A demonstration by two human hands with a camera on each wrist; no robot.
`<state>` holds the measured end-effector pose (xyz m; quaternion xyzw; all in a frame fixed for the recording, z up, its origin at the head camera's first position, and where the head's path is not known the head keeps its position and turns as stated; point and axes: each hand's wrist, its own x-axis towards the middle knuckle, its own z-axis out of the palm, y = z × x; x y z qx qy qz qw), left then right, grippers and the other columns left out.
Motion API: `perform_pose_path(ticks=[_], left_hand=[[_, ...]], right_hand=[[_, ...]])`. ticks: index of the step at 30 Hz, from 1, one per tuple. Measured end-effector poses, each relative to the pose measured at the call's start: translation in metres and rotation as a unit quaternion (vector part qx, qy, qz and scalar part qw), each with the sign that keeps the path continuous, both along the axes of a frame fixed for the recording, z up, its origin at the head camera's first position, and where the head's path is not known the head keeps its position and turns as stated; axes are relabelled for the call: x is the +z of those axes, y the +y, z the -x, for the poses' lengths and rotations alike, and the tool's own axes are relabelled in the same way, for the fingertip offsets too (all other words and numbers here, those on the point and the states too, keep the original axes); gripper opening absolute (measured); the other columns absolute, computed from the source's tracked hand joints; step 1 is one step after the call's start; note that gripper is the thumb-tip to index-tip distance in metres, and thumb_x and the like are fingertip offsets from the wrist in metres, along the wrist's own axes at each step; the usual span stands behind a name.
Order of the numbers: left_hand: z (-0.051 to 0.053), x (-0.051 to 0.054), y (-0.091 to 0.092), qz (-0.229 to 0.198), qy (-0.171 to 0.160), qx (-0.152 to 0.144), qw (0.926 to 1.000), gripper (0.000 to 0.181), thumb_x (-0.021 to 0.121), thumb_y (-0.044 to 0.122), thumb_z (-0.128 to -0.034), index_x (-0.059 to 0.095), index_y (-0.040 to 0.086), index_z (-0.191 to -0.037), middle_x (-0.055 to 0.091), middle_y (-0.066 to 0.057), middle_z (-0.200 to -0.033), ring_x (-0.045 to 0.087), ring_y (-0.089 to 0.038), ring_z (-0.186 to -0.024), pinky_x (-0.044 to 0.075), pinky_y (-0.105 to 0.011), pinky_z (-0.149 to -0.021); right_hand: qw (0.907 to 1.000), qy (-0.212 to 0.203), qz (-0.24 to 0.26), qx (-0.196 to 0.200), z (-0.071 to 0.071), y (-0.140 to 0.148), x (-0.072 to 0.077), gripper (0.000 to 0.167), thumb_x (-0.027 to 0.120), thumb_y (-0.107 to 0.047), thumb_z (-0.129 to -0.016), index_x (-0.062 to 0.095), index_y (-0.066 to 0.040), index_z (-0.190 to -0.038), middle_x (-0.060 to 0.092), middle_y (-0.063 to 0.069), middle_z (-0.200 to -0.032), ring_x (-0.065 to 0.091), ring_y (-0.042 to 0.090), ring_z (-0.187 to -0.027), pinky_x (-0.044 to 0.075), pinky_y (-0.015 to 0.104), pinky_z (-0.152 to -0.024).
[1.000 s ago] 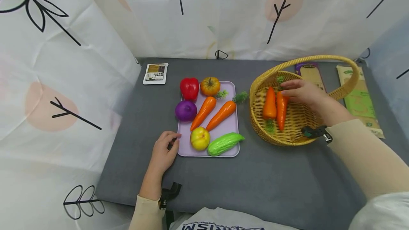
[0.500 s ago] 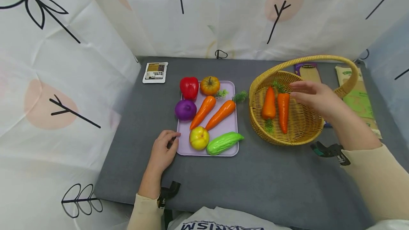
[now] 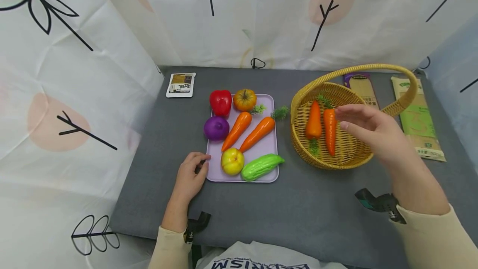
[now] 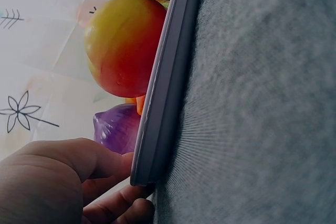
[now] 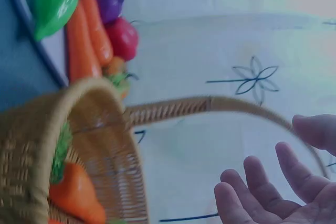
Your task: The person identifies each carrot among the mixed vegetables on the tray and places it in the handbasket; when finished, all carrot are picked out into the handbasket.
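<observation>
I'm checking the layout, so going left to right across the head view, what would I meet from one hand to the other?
Skipping overlapping things: left hand, yellow fruit, green gourd, basket's left carrot, basket's right carrot, right hand.

tray (image 3: pixel 268 145) left of basket (image 3: pixel 356 146)

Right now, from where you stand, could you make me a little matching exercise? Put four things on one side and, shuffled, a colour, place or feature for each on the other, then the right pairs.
Things:
1. Left fingers
2. Wicker basket
3. Tray
4. Gourd-like vegetable

Descriptions:
A. Bright green
B. Topped by an arched handle
C. At the tray's left edge
D. Pale purple

Right pairs: 1-C, 2-B, 3-D, 4-A
</observation>
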<state>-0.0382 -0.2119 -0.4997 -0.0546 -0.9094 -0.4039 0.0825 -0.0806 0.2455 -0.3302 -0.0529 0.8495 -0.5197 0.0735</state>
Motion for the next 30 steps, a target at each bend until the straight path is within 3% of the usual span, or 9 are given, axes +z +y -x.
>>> perform_pose_path(ticks=[7, 11, 19, 23, 30], left_hand=[[0.001, -0.003, 0.001, -0.002, 0.012, -0.006, 0.9999, 0.019, 0.068, 0.003, -0.0935, 0.076, 0.004, -0.111, 0.065, -0.011, -0.108, 0.057, -0.022, -0.086, 0.046, -0.039, -0.075], [0.001, -0.003, 0.0, -0.005, 0.022, -0.009, 0.9997, 0.018, 0.069, 0.002, -0.0928, 0.076, 0.002, -0.11, 0.065, -0.012, -0.107, 0.056, -0.023, -0.085, 0.045, -0.038, -0.073], [0.0, -0.003, 0.0, -0.009, 0.024, -0.012, 0.9996, 0.018, 0.068, 0.002, -0.0929, 0.076, 0.003, -0.109, 0.064, -0.011, -0.106, 0.056, -0.022, -0.084, 0.045, -0.036, -0.072], [-0.001, -0.004, 0.001, -0.012, 0.026, -0.016, 0.9995, 0.018, 0.068, 0.002, -0.0928, 0.076, 0.003, -0.109, 0.065, -0.011, -0.105, 0.056, -0.022, -0.083, 0.044, -0.036, -0.072], [0.001, -0.004, -0.002, -0.012, 0.031, -0.015, 0.9993, 0.018, 0.069, 0.002, -0.0923, 0.076, 0.002, -0.108, 0.065, -0.012, -0.105, 0.055, -0.021, -0.084, 0.044, -0.035, -0.072]], right_hand=[[0.9957, 0.08, 0.044, 0.017, -0.029, -0.012, -0.006, 0.037, 0.062, 0.001, -0.1, 0.059, -0.003, -0.137, 0.063, -0.001, -0.129, 0.06, 0.006, -0.118, 0.047, 0.013, -0.09], [0.991, 0.094, 0.091, 0.026, -0.042, -0.028, -0.014, 0.037, 0.061, 0.009, -0.097, 0.059, 0.003, -0.134, 0.064, 0.007, -0.127, 0.061, 0.012, -0.117, 0.049, 0.016, -0.091], [0.983, 0.066, 0.16, 0.061, -0.054, -0.066, -0.045, 0.037, 0.063, 0.011, -0.095, 0.057, 0.008, -0.132, 0.064, 0.017, -0.124, 0.064, 0.015, -0.115, 0.051, 0.022, -0.092], [0.9833, 0.035, 0.173, 0.046, -0.054, -0.085, -0.059, 0.04, 0.065, 0.006, -0.096, 0.055, 0.006, -0.135, 0.062, 0.018, -0.127, 0.063, 0.018, -0.118, 0.052, 0.024, -0.093], [0.9812, -0.024, 0.191, 0.013, -0.034, -0.127, -0.075, 0.05, 0.065, -0.001, -0.098, 0.046, 0.003, -0.144, 0.051, 0.021, -0.141, 0.054, 0.036, -0.13, 0.05, 0.031, -0.099]])
